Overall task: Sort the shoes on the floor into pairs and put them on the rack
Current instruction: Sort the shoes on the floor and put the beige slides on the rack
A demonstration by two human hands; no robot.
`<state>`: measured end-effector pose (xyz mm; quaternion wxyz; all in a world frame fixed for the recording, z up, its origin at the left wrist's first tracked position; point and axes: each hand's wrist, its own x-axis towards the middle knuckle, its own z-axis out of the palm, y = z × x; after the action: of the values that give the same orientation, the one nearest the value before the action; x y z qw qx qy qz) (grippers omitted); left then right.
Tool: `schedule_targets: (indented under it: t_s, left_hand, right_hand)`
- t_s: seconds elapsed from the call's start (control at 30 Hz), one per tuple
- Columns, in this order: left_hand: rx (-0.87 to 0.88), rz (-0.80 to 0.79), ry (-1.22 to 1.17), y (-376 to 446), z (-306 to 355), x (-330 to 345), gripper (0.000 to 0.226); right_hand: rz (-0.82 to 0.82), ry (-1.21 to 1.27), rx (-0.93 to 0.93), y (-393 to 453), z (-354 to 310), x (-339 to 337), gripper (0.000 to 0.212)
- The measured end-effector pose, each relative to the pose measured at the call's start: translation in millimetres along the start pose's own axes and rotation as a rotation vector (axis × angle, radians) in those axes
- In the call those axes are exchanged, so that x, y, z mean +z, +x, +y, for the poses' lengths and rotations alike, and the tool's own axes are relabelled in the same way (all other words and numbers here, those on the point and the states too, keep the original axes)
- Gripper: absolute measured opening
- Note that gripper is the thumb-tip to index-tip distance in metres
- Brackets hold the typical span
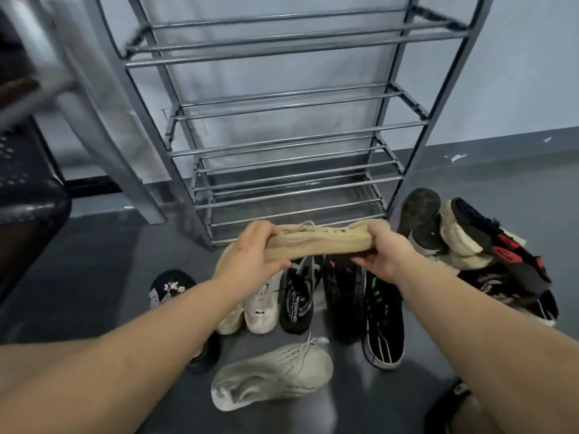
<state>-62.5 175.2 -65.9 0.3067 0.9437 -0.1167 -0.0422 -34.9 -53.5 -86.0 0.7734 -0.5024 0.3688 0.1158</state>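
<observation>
- Head view showed the metal rack [297, 126] as the biggest thing in play, standing against the wall with its bar shelves bare, the lowest tier just behind the raised hands.
- The floor [94, 277] in front of it held the loose shoes: a heap at the right [488, 245], and a row near the middle with a white shoe [261, 305], a black knit shoe [297, 296] and a black shoe with green lines [380, 327].
- A pale knit sneaker [275, 368] lay on its side nearest the person; it looked a likely mate for the shoe in hand, though the tone differed a little.
- The beige knit sneaker [316, 242] was held sideways above the row, just before the bottom shelf; its sole edge faced the camera, ribbed and soft-looking, with pale laces on the far side.
- The left hand [253, 253] gripped one end, fingers curled over the top and thumb beneath; the right hand [383, 252] gripped the other end the same way.
- To do this step well, I judged the shoe should be turned sole-down and set across two bars, to one side, leaving room beside it for its mate.
</observation>
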Motion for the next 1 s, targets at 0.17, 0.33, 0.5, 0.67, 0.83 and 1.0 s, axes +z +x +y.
schedule_targets:
  t_s: [0.17, 0.33, 0.5, 0.67, 0.83, 1.0]
  left_hand:
    - [-0.056, -0.032, -0.067, -16, -14, 26, 0.043]
    - [-0.333, -0.165, -0.224, 1, -18, 36, 0.079]
    - [-0.548, -0.469, -0.530, 5, -28, 47, 0.075]
    - [-0.663, -0.345, -0.663, 9, -37, 61, 0.066]
    - [-0.783, -0.221, -0.793, 12, -47, 75, 0.059]
    - [-0.857, -0.208, -0.855, 18, -69, 77, 0.056]
  right_hand:
    - [0.125, 0.003, -0.065, 4, 25, -12, 0.047]
    - [0.058, -0.040, -0.085, 5, 23, -26, 0.043]
    - [-0.030, -0.043, -0.058, 12, 25, -30, 0.049]
    - [-0.144, 0.048, -0.004, 21, 31, -17, 0.057]
    - [-0.308, -0.284, 0.217, 26, 57, 11, 0.060]
    - [-0.354, -0.420, 0.188, 36, 87, 38, 0.050]
